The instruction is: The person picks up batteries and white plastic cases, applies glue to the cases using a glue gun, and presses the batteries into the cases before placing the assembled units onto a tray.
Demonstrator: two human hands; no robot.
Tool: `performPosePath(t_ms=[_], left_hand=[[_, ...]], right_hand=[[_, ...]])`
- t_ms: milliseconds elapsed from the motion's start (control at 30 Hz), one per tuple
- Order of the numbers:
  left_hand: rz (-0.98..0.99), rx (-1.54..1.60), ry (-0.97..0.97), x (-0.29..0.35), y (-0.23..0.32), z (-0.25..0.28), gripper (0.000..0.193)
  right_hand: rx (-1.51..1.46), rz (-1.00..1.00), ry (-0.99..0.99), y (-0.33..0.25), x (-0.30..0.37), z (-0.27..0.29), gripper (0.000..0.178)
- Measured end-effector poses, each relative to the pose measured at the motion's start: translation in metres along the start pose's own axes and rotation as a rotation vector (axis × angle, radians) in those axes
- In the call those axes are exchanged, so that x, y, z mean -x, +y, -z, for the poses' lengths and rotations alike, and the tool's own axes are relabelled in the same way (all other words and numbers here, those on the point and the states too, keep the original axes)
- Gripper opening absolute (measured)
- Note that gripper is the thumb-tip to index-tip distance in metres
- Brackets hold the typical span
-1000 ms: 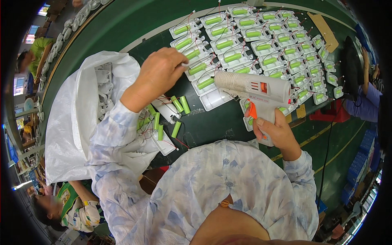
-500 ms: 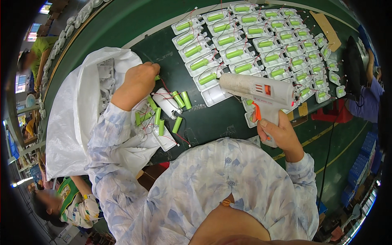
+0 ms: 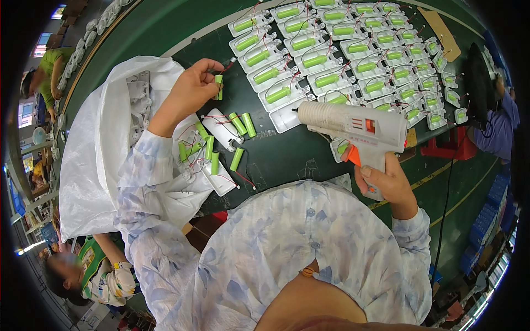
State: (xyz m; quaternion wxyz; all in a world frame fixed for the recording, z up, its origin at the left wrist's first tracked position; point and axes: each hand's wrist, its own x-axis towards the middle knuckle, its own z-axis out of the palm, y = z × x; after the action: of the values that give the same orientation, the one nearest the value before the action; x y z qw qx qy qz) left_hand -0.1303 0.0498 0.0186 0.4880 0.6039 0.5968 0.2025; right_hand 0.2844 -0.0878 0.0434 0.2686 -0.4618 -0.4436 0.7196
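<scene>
Between the thumb and fingers of my left hand [image 3: 193,88] is a green battery cell [image 3: 219,87] with thin wires, held above the dark table. My right hand [image 3: 389,179] grips the handle of a white hot glue gun [image 3: 353,124] with an orange trigger. Its nozzle points left, close to a white plastic housing [image 3: 290,118] whose near end shows no cell. Loose green cells [image 3: 236,159] with wires lie below my left hand, around a white casing [image 3: 222,130] and a white tray-like piece [image 3: 222,182].
Rows of white housings with green cells [image 3: 326,60] cover the table's far right. A white plastic sack [image 3: 91,160] of white parts stands at left. Cardboard [image 3: 441,36] lies at the far edge; a red stool [image 3: 450,144] stands at right. Other people are at left and right.
My left hand has risen and turned, bringing the green cell upright into clearer view. The glue gun has shifted slightly right and down, still in my right hand.
</scene>
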Motion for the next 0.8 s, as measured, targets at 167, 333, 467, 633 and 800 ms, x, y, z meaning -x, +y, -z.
performPosePath(t_ms=[167,333,467,633,800], left_hand=[[-0.272,-0.677,0.241,-0.002,-0.005,-0.007,0.026],[-0.351,-0.886,0.301,0.008,0.011,-0.025,0.022],[-0.402,-1.027,0.32,-0.001,-0.007,-0.026,0.018],[-0.467,-0.945,0.293,-0.005,-0.006,-0.016,0.012],[-0.505,-0.279,0.096,0.01,0.049,-0.041,0.008]], right_hand=[[-0.011,-0.08,-0.078,-0.008,0.0,-0.008,0.031],[0.034,-0.082,-0.089,-0.006,-0.001,-0.011,0.025],[0.068,-0.093,-0.074,-0.009,-0.001,-0.011,0.025],[0.045,-0.09,-0.06,-0.006,0.002,-0.006,0.025],[-0.082,-0.008,-0.003,-0.004,0.004,-0.011,0.031]])
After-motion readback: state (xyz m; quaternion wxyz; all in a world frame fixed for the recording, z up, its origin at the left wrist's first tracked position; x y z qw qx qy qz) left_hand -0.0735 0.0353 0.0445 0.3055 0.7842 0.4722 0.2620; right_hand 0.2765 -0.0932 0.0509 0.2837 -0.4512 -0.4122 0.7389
